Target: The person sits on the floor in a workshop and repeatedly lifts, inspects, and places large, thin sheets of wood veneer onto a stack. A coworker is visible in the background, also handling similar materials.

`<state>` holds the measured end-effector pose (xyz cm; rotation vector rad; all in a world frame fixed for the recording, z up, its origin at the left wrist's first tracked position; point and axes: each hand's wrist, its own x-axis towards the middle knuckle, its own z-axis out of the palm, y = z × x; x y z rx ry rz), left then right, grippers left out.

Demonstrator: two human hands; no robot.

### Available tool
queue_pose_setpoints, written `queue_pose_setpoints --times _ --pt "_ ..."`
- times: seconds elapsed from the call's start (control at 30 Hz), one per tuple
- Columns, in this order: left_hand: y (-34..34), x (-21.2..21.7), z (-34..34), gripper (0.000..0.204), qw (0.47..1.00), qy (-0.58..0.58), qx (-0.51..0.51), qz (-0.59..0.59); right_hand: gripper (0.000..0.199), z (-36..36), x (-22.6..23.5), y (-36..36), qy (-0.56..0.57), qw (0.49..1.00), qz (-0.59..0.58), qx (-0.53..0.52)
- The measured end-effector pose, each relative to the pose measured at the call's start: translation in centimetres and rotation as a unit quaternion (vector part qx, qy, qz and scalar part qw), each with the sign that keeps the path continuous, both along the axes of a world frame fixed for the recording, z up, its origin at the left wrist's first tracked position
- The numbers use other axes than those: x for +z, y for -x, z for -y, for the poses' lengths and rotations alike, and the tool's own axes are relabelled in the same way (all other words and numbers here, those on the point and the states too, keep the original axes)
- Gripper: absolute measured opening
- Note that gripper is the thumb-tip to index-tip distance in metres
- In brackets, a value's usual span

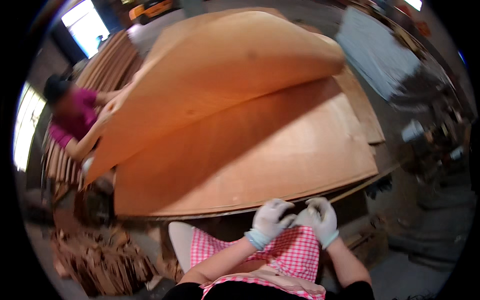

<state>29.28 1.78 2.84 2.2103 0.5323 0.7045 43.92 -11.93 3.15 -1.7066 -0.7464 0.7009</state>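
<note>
My left hand [270,220] and my right hand [322,220], both in white gloves with pale blue cuffs, are close together in front of the near edge of a stack of wood sheets [300,155]. The left one has bent fingers, with its thumb apart from them. On the right, the fingers curl in against the thumb; whether anything small is between them, I cannot make out. Above the stack, a large thin wood sheet [220,75] is raised and bowed, casting a shadow. A co-worker [75,115] in a magenta shirt reaches to its left edge. Neither of my hands touches this raised sheet.
Long piled boards [107,65] stand behind the co-worker. Broken veneer scraps [105,260] lie on the floor at lower left. Toward the right are a sheet-covered pile [377,52] and a white bucket [412,130]. An orange vehicle [150,10] is at the far back.
</note>
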Motion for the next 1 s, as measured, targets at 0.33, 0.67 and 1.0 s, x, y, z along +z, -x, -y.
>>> queue_pose_setpoints --times 0.33,0.67,1.0 --pt "10.3 1.0 0.6 0.011 0.952 0.227 0.051 0.2 0.027 -4.5 4.4 13.2 -0.068 0.978 -0.079 0.178" --pt "30.9 -3.4 -12.9 0.015 0.749 0.355 0.439 0.346 0.012 -7.0 3.2 5.5 0.16 0.943 0.189 0.222" --pt "55.1 -11.2 -28.1 0.013 0.698 0.193 0.682 0.103 0.021 -6.6 -0.2 -2.0 0.255 0.874 0.368 0.19"
